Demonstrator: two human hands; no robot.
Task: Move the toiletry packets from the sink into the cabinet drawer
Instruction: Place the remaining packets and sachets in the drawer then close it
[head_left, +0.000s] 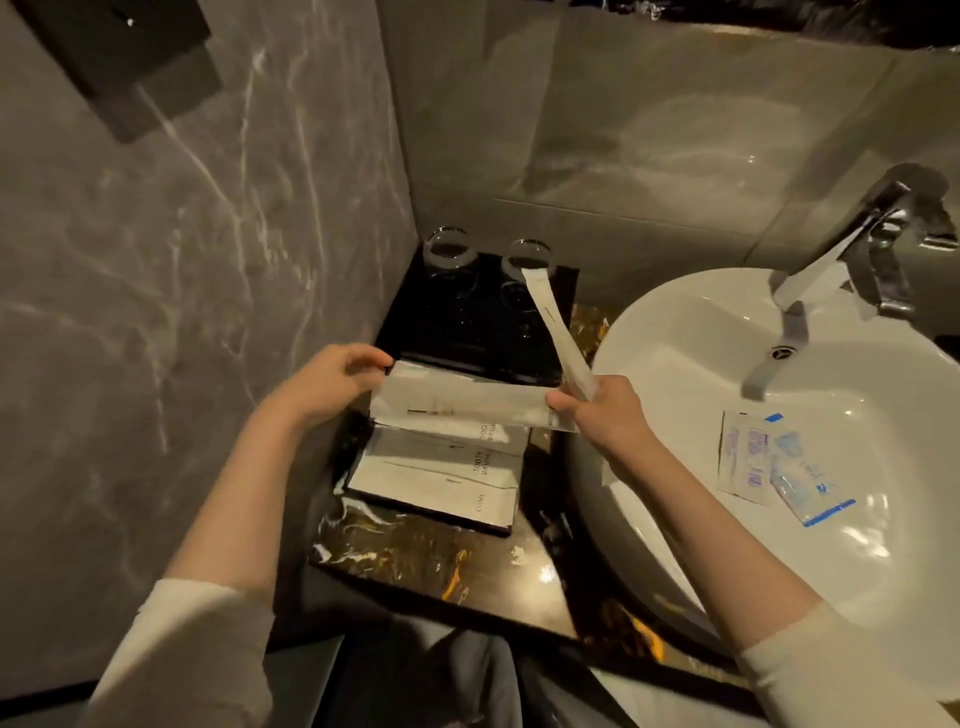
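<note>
Left hand (332, 384) fingers pinching flat white paper packet (462, 402), right hand (602, 410) gripping its other end plus a slim upright packet (558, 332), black drawer tray (363, 486) holding flat toothbrush packets (441, 473), glossy round white sink (675, 332) containing clear blue-printed sachets (774, 462), dark marbled counter (415, 561).

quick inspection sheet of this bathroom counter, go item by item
surface: dark marbled counter, glossy, beside a white sink basin
job's things: two blue-printed clear packets lie overlapping in the basin; white toothbrush packets stacked in a black tray on the counter
clutter: two clear glasses on a black stand at the back corner
grippers: left hand and right hand hold one wide white packet by its ends above the tray; the right hand also grips a long narrow white packet
cables: nothing seen
surroundings: grey marbled wall tiles, chrome faucet over the basin, dark wall fixture upper left
</note>
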